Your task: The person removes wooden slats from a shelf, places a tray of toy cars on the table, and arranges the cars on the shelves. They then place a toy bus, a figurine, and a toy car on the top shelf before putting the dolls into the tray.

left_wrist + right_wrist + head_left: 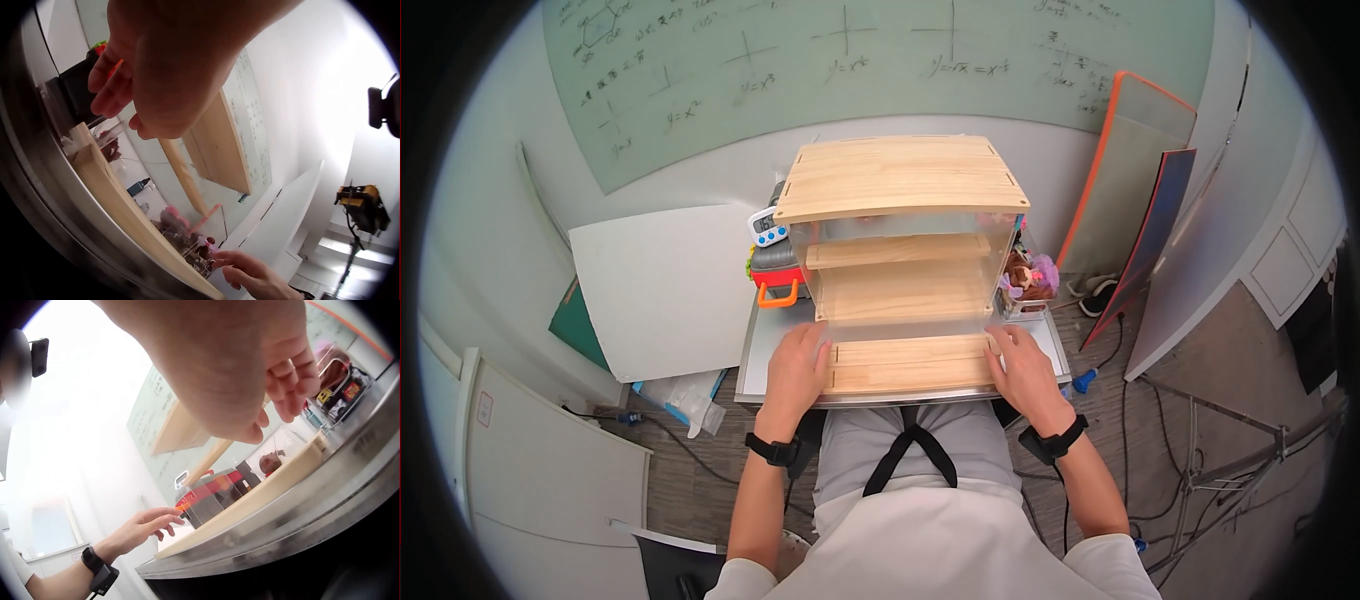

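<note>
A wooden shelf unit with clear side panels stands on the table; its top board (905, 175), middle shelf (900, 250) and bottom front board (910, 364) show in the head view. My left hand (797, 370) is at the left end of the bottom board, my right hand (1030, 372) at its right end. In the left wrist view the left hand (169, 69) has loosely bent fingers and grips nothing visible. The right wrist view shows the right hand (231, 369) likewise, above the pale board (275, 481). Whether fingertips touch the unit is unclear.
Left of the unit stands a grey and red case (778, 268) with an orange handle and a white timer (768, 227). A basket with dolls (1030, 280) is at the right. A white panel (665, 290) stands left of the table (752, 365).
</note>
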Available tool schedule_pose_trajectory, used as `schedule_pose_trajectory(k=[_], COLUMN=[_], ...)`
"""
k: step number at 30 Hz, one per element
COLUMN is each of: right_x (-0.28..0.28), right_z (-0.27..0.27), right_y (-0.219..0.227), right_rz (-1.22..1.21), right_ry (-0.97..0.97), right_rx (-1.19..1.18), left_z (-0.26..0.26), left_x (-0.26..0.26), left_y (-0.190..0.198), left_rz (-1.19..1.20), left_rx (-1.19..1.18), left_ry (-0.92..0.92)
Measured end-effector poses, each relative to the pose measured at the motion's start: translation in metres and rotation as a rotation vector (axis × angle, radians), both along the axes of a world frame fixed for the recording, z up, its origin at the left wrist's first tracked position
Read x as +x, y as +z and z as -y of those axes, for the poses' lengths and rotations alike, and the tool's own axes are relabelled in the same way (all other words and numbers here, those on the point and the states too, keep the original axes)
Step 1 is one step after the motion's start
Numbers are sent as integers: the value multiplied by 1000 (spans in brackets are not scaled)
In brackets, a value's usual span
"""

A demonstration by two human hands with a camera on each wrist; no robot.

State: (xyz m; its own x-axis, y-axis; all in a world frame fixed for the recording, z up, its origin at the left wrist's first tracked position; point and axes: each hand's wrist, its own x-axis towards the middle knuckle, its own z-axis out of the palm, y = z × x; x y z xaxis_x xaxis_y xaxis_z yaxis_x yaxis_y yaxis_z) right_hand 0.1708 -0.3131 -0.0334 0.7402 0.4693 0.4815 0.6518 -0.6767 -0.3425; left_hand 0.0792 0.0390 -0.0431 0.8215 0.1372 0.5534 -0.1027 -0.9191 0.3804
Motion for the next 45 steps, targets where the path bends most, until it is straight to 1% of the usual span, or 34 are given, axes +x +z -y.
schedule_pose_trajectory(k=[1,2,4,7,13,17,19,22,26,29,31,32,34,38,45], right_x=[-2,0,6,10,17,21,22,29,38,44,48,52,60,74,88], right_z=[0,-1,-2,-6,-14,-19,-21,-25,-31,-38,-43,-45,-49,-54,-55], right_y=[0,-2,-9,-12,-11,-16,-17,-22,-28,-29,-27,-29,-38,-47,-45], right_rz=[10,10,117,157,157,173,224,265,262,228,-37,-39,9,35,-53], right_ry=[26,25,45,34,15,-1,-12,-42,-56,-57,-104,-109,-114,-130,-141], right_rx=[-11,-9,-48,-73,-117,-133,-157,-176,-191,-192,-293,-287,-234,-209,-200], left_z=[3,4,4,4,7,4,3,4,1,-3,-3,-2,1,2,1], left_x=[-1,0,5,10,17,21,24,29,42,50,53,54,55,59,68], left_y=[2,1,-3,-6,0,-7,-9,-6,-8,-8,-5,-3,1,-4,-7], left_rz=[43,43,-12,-16,-43,-74,-54,-97,-95,-115,-207,-208,-322,-317,-347], left_rx=[59,62,69,97,165,217,238,249,246,267,206,213,204,227,265], left_ry=[-34,-35,-43,-47,-29,-44,-39,-21,-15,-16,-4,-9,28,42,74])
